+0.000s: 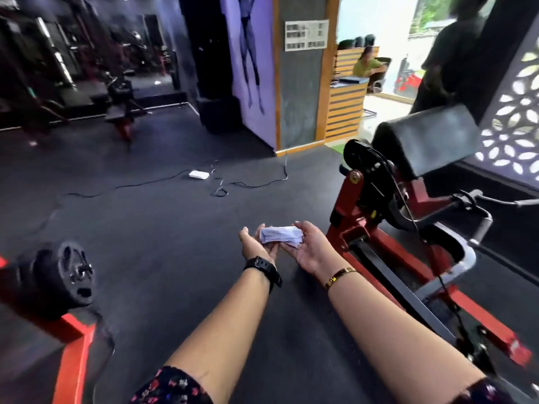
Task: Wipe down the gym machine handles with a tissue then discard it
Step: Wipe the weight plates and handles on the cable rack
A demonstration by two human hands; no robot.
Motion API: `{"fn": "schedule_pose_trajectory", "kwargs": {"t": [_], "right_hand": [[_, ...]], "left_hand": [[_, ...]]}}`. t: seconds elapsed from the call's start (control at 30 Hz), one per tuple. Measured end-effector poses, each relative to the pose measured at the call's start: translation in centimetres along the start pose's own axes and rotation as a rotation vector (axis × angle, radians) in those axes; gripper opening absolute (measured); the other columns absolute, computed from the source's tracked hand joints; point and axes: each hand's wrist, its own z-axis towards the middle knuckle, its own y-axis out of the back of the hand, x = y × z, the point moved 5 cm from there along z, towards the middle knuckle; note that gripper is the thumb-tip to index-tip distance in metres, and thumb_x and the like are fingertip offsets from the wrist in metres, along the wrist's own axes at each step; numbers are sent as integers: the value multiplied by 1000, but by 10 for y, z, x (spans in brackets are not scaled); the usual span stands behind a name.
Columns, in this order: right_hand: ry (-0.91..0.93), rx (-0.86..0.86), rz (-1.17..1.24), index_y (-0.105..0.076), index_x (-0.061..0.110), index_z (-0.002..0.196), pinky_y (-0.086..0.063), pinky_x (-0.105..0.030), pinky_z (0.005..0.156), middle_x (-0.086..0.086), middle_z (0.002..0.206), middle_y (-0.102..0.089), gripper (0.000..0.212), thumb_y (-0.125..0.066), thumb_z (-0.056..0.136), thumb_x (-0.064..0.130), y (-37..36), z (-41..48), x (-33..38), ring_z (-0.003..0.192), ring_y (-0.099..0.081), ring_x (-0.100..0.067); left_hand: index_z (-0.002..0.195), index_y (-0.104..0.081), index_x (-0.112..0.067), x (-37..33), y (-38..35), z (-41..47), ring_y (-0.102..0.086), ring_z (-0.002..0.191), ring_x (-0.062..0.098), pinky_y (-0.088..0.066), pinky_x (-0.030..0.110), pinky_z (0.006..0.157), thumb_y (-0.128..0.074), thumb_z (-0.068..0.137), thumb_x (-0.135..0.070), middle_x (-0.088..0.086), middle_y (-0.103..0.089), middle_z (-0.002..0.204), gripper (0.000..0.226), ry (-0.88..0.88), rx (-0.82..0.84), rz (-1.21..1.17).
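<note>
The tissue [281, 235] is a folded white wad, light and soft. It will crumple and may tear if it is dragged hard, so it is best taken across its middle, with the fingers wrapped over the folded edge to keep the layers together for wiping.

It lies across the fingertips of both hands, which are held out palm up above the dark floor [175, 228], just left of the red gym machine [379, 249]. The left hand [258, 243], with a black watch at the wrist, supports one end on its fingers, thumb lifted clear. The right hand [309, 249], with a gold bracelet, carries the other end.

The grip looks loose on both sides: the fingers are relaxed and only gently curved, cradling the tissue rather than pinching it, though the wad hides some fingertips.

The machine's metal handle [495, 202] is well apart from the hands, off to the right and untouched; wiping looks not yet begun
</note>
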Motion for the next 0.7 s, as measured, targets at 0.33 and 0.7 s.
{"fn": "schedule_pose_trajectory", "kwargs": {"t": [0.33, 0.7], "right_hand": [[-112, 150, -128, -54, 6, 86, -51, -36, 75, -13, 77, -62, 15, -45, 95, 14, -79, 185, 29, 71, -62, -26], [-188, 248, -216, -56, 1, 85, -53, -32, 76, -13, 75, -64, 20, -43, 97, 10, -229, 419, 58, 70, -63, -23]], "left_hand": [[84, -62, -10, -68, -40, 155, -60, 75, 21, -50, 28, 65, -37, 99, -42, 8, -61, 83, 44, -103, -88, -39], [84, -61, -9, -197, -98, 380, -60, 74, 19, -50, 26, 64, -35, 100, -43, 8, -62, 82, 45, -156, -157, -99]]}}
